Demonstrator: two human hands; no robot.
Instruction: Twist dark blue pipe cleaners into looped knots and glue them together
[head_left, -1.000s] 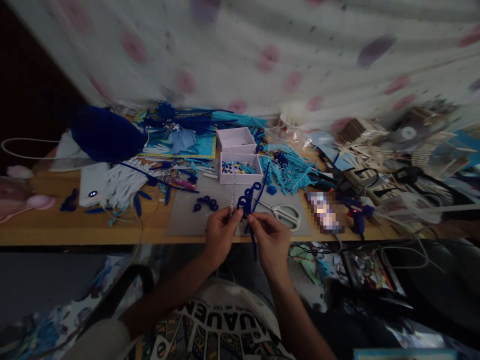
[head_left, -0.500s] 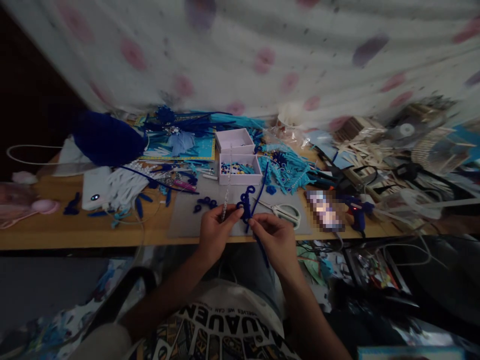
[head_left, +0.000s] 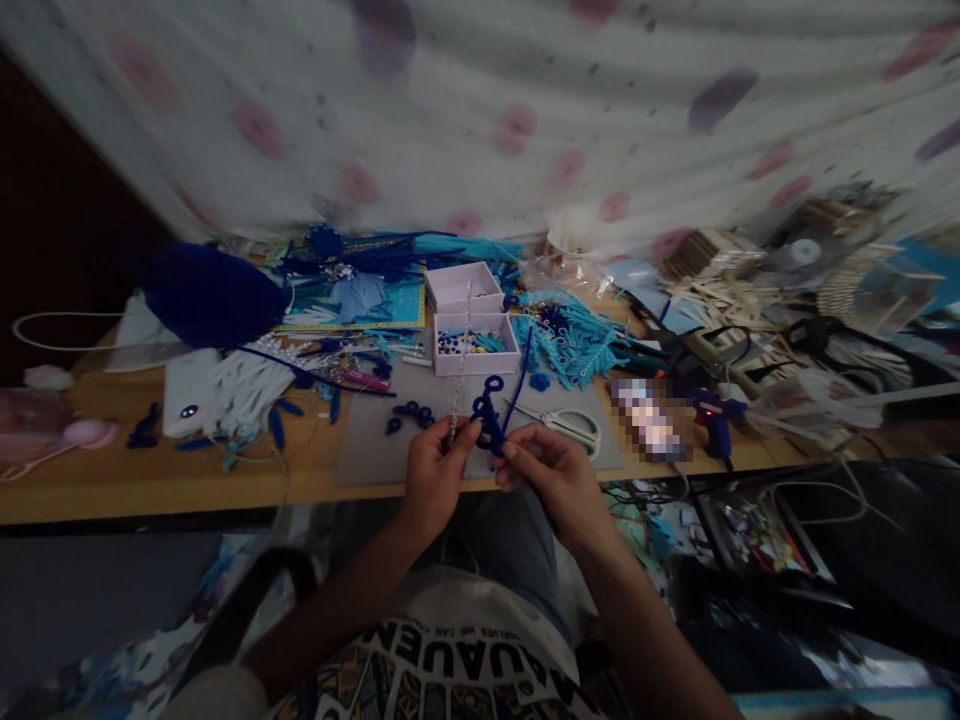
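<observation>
Both my hands meet over the near edge of the wooden table (head_left: pixel 112 480). My left hand (head_left: pixel 435 470) pinches a curled dark blue pipe cleaner (head_left: pixel 489 405) and also holds a thin beaded silver strand (head_left: pixel 459 375) that stands upward. My right hand (head_left: pixel 551 470) is closed on the same pipe cleaner, whose straight tail rises toward the far right. A grey mat (head_left: pixel 375 445) lies under the hands, with small blue loops (head_left: pixel 411 412) on it.
Two pale boxes (head_left: pixel 469 315) stand beyond the mat, the nearer one with beads. White-handled scissors (head_left: pixel 574 425) and a blue glue gun (head_left: pixel 712 420) lie to the right. Blue feathers, paper pieces and a dark blue pompom (head_left: pixel 210 295) crowd the left. Wooden sticks pile at far right.
My hands have stayed together on the pipe cleaner, with the right hand turning slightly and its lower tail no longer hanging below. The view has shifted a little.
</observation>
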